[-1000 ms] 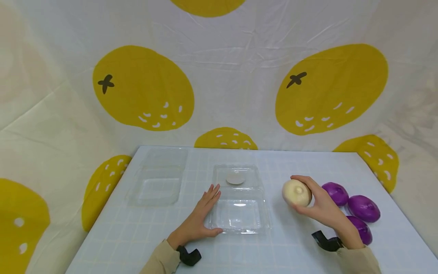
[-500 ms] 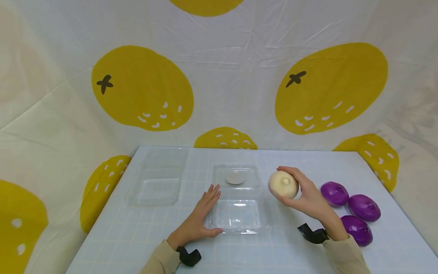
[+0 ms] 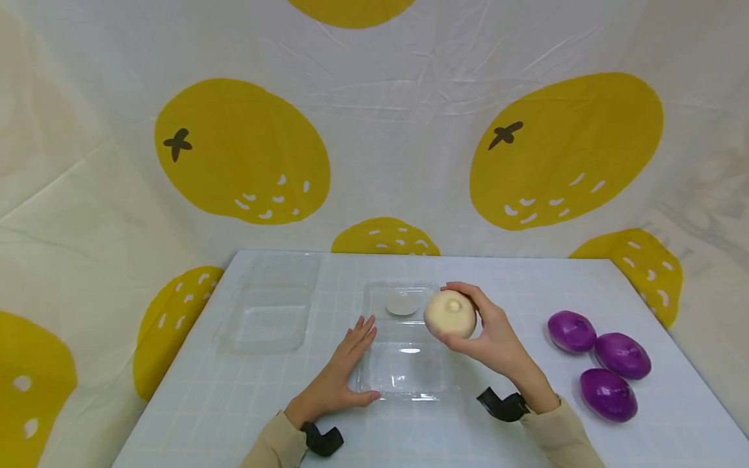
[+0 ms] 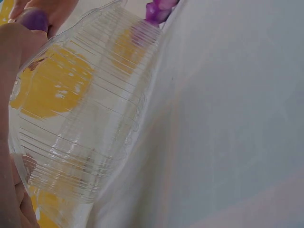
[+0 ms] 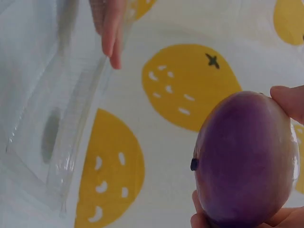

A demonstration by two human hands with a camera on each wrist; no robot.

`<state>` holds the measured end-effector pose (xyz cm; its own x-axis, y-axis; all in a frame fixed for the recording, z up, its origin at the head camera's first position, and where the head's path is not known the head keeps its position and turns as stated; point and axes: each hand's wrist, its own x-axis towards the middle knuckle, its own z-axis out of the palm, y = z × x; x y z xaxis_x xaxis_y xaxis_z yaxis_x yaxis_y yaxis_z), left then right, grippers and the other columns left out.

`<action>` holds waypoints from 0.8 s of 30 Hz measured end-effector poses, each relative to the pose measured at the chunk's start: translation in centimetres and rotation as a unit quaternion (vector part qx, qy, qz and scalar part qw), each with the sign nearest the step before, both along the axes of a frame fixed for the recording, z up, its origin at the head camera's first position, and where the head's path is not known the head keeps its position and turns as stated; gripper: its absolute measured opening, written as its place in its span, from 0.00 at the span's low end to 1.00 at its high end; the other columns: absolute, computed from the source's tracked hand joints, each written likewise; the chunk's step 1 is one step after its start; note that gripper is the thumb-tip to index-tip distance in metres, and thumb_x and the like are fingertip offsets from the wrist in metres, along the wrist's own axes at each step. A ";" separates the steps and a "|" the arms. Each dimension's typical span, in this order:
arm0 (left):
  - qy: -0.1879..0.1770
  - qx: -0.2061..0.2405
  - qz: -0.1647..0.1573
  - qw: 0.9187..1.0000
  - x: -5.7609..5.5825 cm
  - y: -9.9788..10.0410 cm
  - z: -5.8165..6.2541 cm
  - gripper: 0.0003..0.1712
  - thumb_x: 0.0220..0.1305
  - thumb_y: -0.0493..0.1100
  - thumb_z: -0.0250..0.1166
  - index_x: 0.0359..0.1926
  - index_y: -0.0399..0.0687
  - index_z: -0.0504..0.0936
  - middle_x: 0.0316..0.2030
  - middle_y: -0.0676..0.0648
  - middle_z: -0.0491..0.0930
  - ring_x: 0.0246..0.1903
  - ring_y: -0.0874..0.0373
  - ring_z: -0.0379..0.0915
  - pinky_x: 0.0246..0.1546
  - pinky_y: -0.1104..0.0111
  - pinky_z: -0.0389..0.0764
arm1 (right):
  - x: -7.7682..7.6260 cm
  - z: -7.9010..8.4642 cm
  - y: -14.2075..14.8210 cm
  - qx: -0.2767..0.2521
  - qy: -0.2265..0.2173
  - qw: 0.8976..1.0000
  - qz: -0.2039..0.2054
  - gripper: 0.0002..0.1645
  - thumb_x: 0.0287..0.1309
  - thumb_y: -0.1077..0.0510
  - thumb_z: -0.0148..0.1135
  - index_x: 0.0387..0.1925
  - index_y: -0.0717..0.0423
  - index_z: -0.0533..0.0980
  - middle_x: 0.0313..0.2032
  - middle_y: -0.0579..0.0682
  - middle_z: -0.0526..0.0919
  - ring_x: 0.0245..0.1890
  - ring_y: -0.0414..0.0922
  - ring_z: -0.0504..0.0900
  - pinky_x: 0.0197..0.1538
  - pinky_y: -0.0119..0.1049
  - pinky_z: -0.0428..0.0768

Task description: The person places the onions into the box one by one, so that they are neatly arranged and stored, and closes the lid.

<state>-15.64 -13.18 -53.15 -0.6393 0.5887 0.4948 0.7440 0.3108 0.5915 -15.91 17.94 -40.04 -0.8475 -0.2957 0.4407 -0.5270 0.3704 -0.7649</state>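
- Far left: the left box point(image 3: 269, 318), see-through, stood on the desk point(image 3: 222, 403), well apart from both hands.
- Left of centre: the left hand point(image 3: 339, 377) lay along the left side of the middle box point(image 3: 409, 370), thumb by the near corner, fingers up by the fold. Its grip was spread wide and curled round nothing; contact with the rim appeared likely.
- Centre: the middle box, also see-through, had its lid point(image 3: 377, 296) folded back away from the person. A pale disc point(image 3: 402, 303) showed on the lid.
- Right of centre: the bulb point(image 3: 450, 314) was held up off the desk, its pale, nubbed end toward the head camera; the right wrist view showed a purple flank. It overlapped the box's right edge in the head view; whether it stood directly above the tray could not be told.
- Beside it: the right hand point(image 3: 494, 341) had its grip bent round the bulb, parted only by the bulb's girth.
- Far right: three purple bulbs point(image 3: 608, 395) lay on the desk, near one another.
- Finding: the step in hand was judged to be bringing the bulb to the middle box. The next move appeared to call for centring it above the tray, lowering it inside the rim and loosening the right grip, with the left hand steadying the plastic.
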 end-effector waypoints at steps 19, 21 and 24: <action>0.003 -0.003 0.005 1.000 0.1 -0.2 0.1 0.59 0.57 0.63 0.70 0.76 0.36 0.53 0.77 0.37 0.46 0.76 0.38 0.35 0.75 0.51 0.37 | 1.2 -3.8 -5.5 0.000 -0.082 0.997 0.009 0.44 0.39 0.49 0.84 0.59 0.51 0.72 0.55 0.44 0.78 0.52 0.44 0.78 0.53 0.43 0.79; 0.004 -0.002 0.004 1.000 0.1 -0.2 0.0 0.59 0.57 0.63 0.70 0.76 0.36 0.53 0.77 0.36 0.46 0.76 0.38 0.35 0.75 0.51 0.37 | 1.2 -4.4 -6.0 0.007 -0.084 0.996 0.006 0.45 0.39 0.48 0.84 0.59 0.51 0.72 0.55 0.45 0.78 0.51 0.44 0.77 0.50 0.40 0.79; 0.008 0.001 0.003 1.000 0.0 -0.1 0.0 0.58 0.58 0.63 0.69 0.76 0.36 0.53 0.77 0.36 0.47 0.76 0.37 0.36 0.75 0.52 0.37 | 1.3 -5.2 -6.6 0.023 -0.087 0.996 -0.004 0.44 0.38 0.48 0.84 0.58 0.52 0.73 0.53 0.45 0.77 0.49 0.43 0.76 0.47 0.37 0.79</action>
